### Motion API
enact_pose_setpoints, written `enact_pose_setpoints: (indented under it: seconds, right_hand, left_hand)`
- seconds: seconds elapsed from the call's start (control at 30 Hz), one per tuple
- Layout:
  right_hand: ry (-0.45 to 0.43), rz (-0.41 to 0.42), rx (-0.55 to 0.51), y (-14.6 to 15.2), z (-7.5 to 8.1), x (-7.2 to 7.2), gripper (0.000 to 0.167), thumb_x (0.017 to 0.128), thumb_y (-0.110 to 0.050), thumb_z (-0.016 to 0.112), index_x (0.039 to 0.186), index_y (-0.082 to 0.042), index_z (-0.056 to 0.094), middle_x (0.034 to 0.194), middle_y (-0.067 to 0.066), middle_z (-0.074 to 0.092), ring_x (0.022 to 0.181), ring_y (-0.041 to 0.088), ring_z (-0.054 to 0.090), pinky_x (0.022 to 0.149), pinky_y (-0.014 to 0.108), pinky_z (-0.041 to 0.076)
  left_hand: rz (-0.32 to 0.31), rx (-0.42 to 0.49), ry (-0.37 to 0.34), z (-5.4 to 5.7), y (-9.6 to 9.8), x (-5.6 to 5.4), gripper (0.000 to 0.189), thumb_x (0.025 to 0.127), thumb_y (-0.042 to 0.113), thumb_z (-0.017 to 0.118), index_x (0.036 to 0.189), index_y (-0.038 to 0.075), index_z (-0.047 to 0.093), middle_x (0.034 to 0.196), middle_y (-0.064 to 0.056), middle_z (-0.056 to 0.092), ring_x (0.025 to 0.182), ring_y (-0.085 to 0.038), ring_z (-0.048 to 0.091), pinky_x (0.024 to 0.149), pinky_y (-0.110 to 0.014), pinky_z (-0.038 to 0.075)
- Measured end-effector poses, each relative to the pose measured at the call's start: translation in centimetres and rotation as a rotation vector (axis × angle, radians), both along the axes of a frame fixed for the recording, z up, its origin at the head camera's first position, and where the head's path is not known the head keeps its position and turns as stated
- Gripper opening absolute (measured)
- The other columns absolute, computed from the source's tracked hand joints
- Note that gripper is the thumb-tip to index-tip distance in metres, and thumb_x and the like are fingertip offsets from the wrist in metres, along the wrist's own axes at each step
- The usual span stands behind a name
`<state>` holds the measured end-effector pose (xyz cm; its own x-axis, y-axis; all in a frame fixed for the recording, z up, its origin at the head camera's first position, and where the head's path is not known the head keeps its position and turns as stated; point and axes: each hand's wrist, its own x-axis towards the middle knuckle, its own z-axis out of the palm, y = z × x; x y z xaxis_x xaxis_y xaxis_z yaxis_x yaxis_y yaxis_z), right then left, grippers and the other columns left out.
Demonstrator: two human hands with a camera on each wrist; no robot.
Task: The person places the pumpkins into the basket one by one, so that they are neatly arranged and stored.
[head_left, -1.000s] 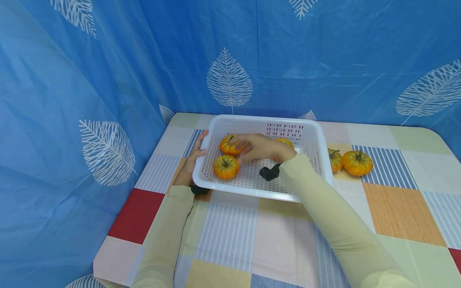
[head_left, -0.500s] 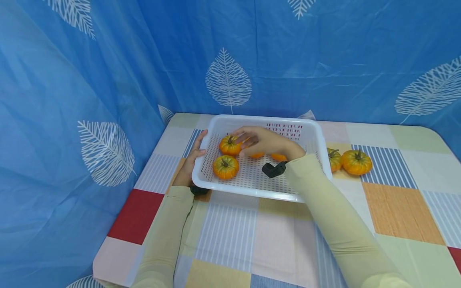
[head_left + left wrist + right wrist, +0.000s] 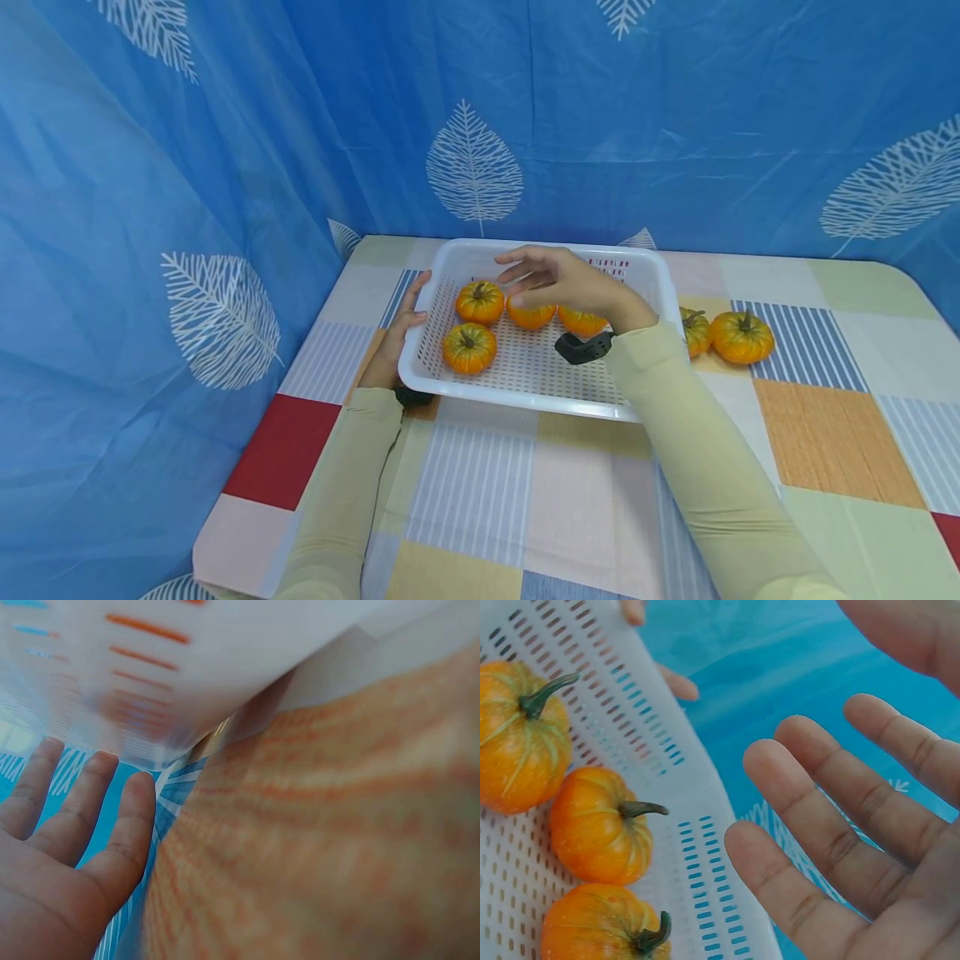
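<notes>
A white perforated plastic basket (image 3: 525, 392) holds several small orange pumpkins. Two of them, a front pumpkin (image 3: 469, 348) and a back pumpkin (image 3: 480, 302), sit at its left end. A middle pumpkin (image 3: 531, 317) and a right pumpkin (image 3: 582, 323) are partly hidden by my right hand (image 3: 573, 283), which hovers over the basket with relaxed, spread fingers and nothing in them. My left hand (image 3: 393, 342) rests against the basket's left side. Its fingers (image 3: 124, 840) look straight in the left wrist view. In the right wrist view, pumpkins (image 3: 604, 825) lie apart from the bare fingers (image 3: 817, 817).
Two more pumpkins (image 3: 741, 337) stand on the table just right of the basket. A checked patchwork cloth (image 3: 472, 492) covers the table. Blue curtains (image 3: 637, 125) with white leaf prints hang behind and to the left.
My right hand has lifted from the pumpkins at the basket's left and moved up and right, its fingers opening out. The middle pumpkin now shows beneath it. The left hand stays put.
</notes>
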<state>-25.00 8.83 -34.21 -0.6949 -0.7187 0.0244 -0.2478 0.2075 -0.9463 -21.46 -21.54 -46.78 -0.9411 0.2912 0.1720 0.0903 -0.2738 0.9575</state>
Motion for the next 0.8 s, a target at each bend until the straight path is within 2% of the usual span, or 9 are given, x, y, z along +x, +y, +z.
enact_pose_setpoints:
  seconds: [0.23, 0.57, 0.67, 0.8]
  right_hand:
    - [0.019, -0.064, -0.035, 0.9, 0.5, 0.3, 0.054, 0.101, 0.001, 0.069, 0.154, 0.002, 0.054, 0.146, 0.022, 0.064, 0.134, 0.038, 0.062, 0.112, 0.043, 0.051]
    - [0.002, -0.145, -0.123, 1.8, 1.0, 1.1, 0.052, 0.101, 0.001, 0.068, 0.152, 0.002, 0.055, 0.14, 0.018, 0.068, 0.122, 0.025, 0.069, 0.101, 0.033, 0.057]
    - [0.013, -0.156, -0.124, 2.0, 1.1, 1.4, 0.051, 0.102, 0.001, 0.068, 0.151, 0.003, 0.056, 0.139, 0.018, 0.068, 0.12, 0.021, 0.07, 0.1, 0.032, 0.057]
    - [0.051, -0.16, -0.108, 2.2, 1.2, 1.8, 0.049, 0.102, 0.001, 0.068, 0.15, 0.004, 0.056, 0.139, 0.02, 0.068, 0.12, 0.021, 0.069, 0.101, 0.03, 0.057]
  left_hand:
    - [0.009, -0.007, -0.021, 0.0, -0.1, 0.1, 0.078, 0.095, 0.013, 0.036, 0.17, 0.021, 0.019, 0.179, -0.015, 0.012, 0.153, -0.042, 0.022, 0.125, -0.072, 0.015]
    - [-0.013, 0.019, 0.014, 0.0, 0.0, 0.0, 0.075, 0.096, 0.014, 0.038, 0.169, 0.023, 0.023, 0.178, -0.019, 0.009, 0.152, -0.043, 0.021, 0.126, -0.071, 0.014]
    - [-0.035, 0.037, 0.033, -0.2, -0.1, -0.1, 0.071, 0.096, 0.015, 0.04, 0.165, 0.03, 0.031, 0.178, -0.02, 0.009, 0.151, -0.041, 0.023, 0.126, -0.069, 0.015]
    - [-0.072, 0.061, 0.056, -0.5, -0.3, -0.3, 0.066, 0.098, 0.017, 0.043, 0.16, 0.038, 0.037, 0.177, -0.021, 0.007, 0.15, -0.04, 0.023, 0.126, -0.067, 0.015]
